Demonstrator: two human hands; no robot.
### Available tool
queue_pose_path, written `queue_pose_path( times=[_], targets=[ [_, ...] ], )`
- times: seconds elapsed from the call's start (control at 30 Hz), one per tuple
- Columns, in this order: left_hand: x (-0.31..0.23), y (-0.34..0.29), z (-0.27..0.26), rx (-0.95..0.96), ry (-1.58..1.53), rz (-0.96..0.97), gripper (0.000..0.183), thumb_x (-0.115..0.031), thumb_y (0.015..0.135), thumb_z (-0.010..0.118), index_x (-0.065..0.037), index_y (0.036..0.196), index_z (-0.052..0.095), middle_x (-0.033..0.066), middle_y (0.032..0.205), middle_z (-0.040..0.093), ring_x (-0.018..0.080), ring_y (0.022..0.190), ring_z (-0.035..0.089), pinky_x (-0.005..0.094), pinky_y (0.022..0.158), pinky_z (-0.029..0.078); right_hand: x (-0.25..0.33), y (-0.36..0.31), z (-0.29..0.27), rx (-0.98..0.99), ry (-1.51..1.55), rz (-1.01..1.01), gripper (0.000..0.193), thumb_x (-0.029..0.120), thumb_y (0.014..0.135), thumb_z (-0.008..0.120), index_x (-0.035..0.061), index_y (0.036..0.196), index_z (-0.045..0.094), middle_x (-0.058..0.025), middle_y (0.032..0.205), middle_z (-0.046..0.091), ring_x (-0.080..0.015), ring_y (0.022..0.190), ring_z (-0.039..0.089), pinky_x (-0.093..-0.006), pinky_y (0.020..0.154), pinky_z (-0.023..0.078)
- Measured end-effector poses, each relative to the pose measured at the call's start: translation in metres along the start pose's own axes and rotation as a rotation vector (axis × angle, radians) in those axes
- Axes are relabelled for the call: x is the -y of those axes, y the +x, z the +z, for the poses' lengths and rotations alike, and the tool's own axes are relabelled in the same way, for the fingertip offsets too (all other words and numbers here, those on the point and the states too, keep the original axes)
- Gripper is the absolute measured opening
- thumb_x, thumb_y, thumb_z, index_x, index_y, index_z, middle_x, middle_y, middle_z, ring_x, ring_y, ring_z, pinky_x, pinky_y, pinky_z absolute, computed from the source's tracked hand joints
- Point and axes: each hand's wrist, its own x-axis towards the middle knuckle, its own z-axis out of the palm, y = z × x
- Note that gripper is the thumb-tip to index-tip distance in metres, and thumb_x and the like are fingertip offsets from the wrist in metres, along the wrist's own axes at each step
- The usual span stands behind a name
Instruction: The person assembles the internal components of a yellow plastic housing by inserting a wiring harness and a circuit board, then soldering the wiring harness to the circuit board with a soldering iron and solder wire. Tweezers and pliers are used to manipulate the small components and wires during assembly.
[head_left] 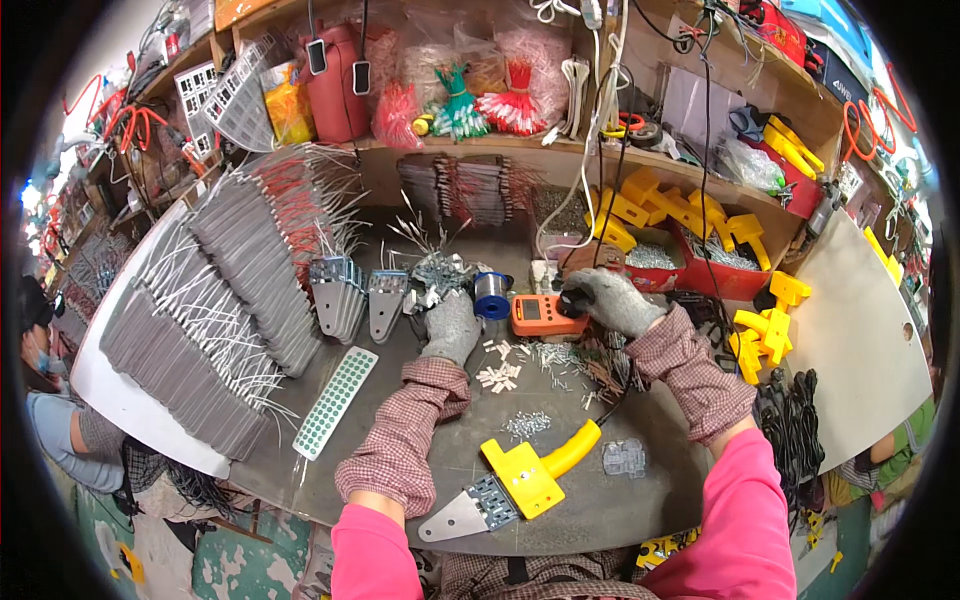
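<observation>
Left of the orange meter (540, 314), long rows of finished grey metal plates (215, 300) with wire leads fill the counter (620, 495). The gloved left hand (450, 325) lies flat on loose pieces just left of the meter; the right hand (610, 300) grips a black-handled tool (572, 300) at its right edge. Small white parts (498, 376) lie unassembled below it; a yellow-handled tool (525, 478) rests nearer.

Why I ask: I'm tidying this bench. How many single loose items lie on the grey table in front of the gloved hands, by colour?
Orange box-shaped handheld meter: 1
Blue spool of wire: 1
Yellow plastic-handled tool with a flat metal plate: 1
White strip of green dots: 1
Clear plastic part: 1
Total: 5
</observation>
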Motion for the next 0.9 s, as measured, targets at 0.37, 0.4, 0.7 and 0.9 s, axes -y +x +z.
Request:
queue_pose_path(
  times=[0.37,0.4,0.7,0.9],
  targets=[
    [0.010,-0.001,-0.009,0.052,-0.027,0.116,0.040,-0.026,0.075,0.073,0.003,0.102,0.067,0.0230,0.098,0.070,0.0385,0.093,0.069,0.0448,0.082,0.056,-0.014,0.023,-0.001,0.118,-0.049,-0.062,0.028,0.019,0.079,0.069,0.0059,0.104,0.067,-0.0190,0.089,0.068,-0.0368,0.089,0.067,-0.0452,0.078,0.052],
    [0.013,-0.009,-0.018,0.024,-0.021,0.131,0.043,-0.028,0.074,0.075,0.003,0.102,0.066,0.0233,0.096,0.070,0.0387,0.091,0.069,0.0449,0.081,0.056,-0.021,0.031,0.003,0.208,-0.039,-0.012,0.026,0.019,0.080,0.069,0.0054,0.101,0.067,-0.0183,0.091,0.068,-0.0362,0.090,0.067,-0.0443,0.079,0.052],
    [0.059,-0.180,-0.089,0.472,-0.067,0.521,0.036,-0.028,0.079,0.069,-0.009,0.108,0.059,0.0144,0.074,0.066,0.0347,0.069,0.067,0.0434,0.064,0.054,-0.001,0.031,-0.023,0.351,-0.034,0.041,0.034,0.015,0.082,0.068,0.0040,0.114,0.065,-0.0171,0.103,0.068,-0.0300,0.097,0.067,-0.0382,0.086,0.052],
    [0.093,-0.216,-0.073,0.509,-0.383,0.341,0.057,-0.023,0.078,0.071,-0.009,0.130,0.052,0.0186,0.108,0.064,0.0381,0.095,0.063,0.0438,0.080,0.051,0.010,0.031,-0.025,0.302,0.097,0.001,0.033,0.005,0.076,0.065,0.0020,0.109,0.063,-0.0142,0.098,0.069,-0.0255,0.089,0.066,-0.0362,0.081,0.052]
  ],
)
